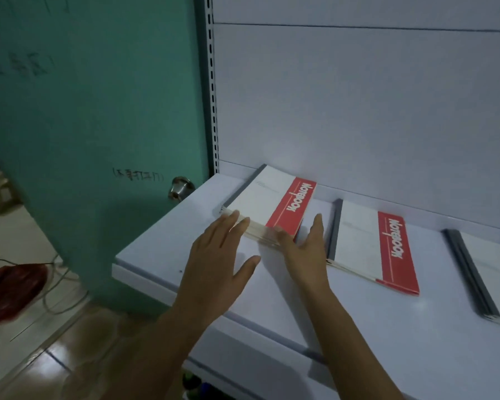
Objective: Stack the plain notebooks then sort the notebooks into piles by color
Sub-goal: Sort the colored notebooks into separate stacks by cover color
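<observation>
A stack of white notebooks with a red "Notebook" band [267,202] lies at the left end of the white shelf [358,319]. My left hand [217,255] touches the stack's near edge with straight fingers. My right hand [308,245] is at the stack's near right corner, fingers extended, thumb against the pages. A second red-banded stack [370,246] lies to the right. At the right edge of the view sits a third stack [485,272] with a grey spine, cut off by the frame.
A teal door [98,111] with a metal knob [179,187] stands left of the shelf. The slotted shelf upright [212,82] and white back panel rise behind. A red object [9,290] and cables lie on the tiled floor at lower left.
</observation>
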Demonstrator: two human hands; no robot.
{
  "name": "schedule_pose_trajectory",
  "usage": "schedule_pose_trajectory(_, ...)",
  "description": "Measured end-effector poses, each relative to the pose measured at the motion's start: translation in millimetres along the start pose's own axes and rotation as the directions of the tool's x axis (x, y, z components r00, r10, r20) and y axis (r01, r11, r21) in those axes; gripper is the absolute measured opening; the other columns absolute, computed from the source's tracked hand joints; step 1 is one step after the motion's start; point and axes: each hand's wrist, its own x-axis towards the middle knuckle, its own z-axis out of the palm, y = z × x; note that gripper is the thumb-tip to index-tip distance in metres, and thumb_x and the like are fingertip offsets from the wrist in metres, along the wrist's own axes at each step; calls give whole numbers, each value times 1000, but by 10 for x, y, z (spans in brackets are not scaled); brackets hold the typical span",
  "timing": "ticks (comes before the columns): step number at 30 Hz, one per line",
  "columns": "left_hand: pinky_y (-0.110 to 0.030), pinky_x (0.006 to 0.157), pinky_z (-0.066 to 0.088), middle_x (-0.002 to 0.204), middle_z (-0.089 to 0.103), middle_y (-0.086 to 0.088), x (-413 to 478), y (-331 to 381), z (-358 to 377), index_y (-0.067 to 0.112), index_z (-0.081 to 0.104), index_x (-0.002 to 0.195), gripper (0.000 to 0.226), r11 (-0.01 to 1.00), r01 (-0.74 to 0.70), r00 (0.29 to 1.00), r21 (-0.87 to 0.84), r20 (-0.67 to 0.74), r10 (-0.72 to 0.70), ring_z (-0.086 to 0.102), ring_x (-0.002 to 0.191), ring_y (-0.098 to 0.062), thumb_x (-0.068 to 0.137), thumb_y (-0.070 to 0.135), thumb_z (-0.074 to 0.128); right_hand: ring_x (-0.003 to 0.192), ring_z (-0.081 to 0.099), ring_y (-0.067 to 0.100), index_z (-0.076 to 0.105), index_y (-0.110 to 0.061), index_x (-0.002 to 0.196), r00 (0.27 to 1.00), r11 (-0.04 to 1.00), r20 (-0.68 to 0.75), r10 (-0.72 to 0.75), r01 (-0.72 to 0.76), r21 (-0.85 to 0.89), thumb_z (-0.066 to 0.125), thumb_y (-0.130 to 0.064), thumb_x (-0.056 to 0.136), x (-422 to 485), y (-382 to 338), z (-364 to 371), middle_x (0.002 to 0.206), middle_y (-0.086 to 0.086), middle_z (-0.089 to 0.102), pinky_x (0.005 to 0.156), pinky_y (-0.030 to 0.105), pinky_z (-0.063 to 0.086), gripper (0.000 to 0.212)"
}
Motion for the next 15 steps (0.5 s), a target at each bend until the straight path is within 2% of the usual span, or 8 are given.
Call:
schedule_pose_trajectory(4, -42, 114, 28, 155, 23, 5, 316, -99, 10, 26, 28, 146, 68, 991, 23, 999, -133, 26, -19, 24, 141, -17, 85, 57, 34, 135, 40, 24, 8, -19, 151, 996, 998, -71, 56, -58, -29, 60, -41, 88, 228, -17, 107, 153, -1, 30, 106, 41, 36, 85)
schedule_pose_trajectory(6, -41, 113, 29, 156, 19, 6, 483, -195, 0, 25, 22, 148, 66, 982, 34, 999, -186, -11, -36, 21, 142, -17, 89, 50, 39, 125, 49, 19, 18, -20, 147, 992, 997, -116, 46, -53, -59, 64, -37, 86, 345, -32, 169, 145, -1, 40, 98, 34, 42, 79)
schedule_pose_trajectory(7, -40, 114, 28, 157, 18, 6, 573, -258, -3, 24, 19, 149, 66, 980, 43, 999, -193, -23, -49, 20, 142, -17, 91, 47, 40, 116, 51, 14, 24, -20, 143, 992, 996, -126, 26, -36, -80, 66, -33, 86, 383, -38, 202, 133, -3, 47, 91, 28, 42, 72)
schedule_pose_trajectory(8, -40, 114, 27, 157, 16, 5, 660, -321, -5, 23, 15, 150, 67, 979, 60, 998, -197, -16, -64, 19, 143, -17, 92, 47, 41, 109, 51, 10, 29, -21, 138, 991, 994, -132, 13, -28, -108, 67, -29, 86, 409, -45, 231, 121, -7, 48, 86, 24, 40, 65)
schedule_pose_trajectory(10, -40, 113, 25, 157, 16, 4, 813, -455, -6, 22, 11, 150, 70, 965, 114, 993, -235, 48, -106, 17, 143, -17, 92, 49, 40, 104, 51, 9, 32, -24, 131, 989, 987, -147, 27, -50, -155, 67, -27, 86, 425, -49, 268, 113, -11, 46, 82, 21, 41, 57)
schedule_pose_trajectory(12, -40, 110, 27, 156, 21, 2, 927, -547, 5, 21, 14, 150, 70, 922, 169, 983, -349, 121, -135, 20, 142, -18, 92, 50, 42, 111, 54, 14, 33, -24, 132, 982, 978, -172, 83, -114, -174, 67, -31, 86, 360, -59, 285, 119, -9, 50, 87, 28, 47, 58)
schedule_pose_trajectory(15, -36, 103, 34, 150, 32, 4, 1038, -628, 40, 19, 22, 147, 67, 849, 217, 965, -482, 235, -114, 33, 135, -16, 92, 52, 40, 122, 51, 19, 33, -23, 142, 965, 951, -228, 129, -185, -246, 63, -38, 86, 163, -112, 325, 136, -3, 50, 99, 39, 44, 65)
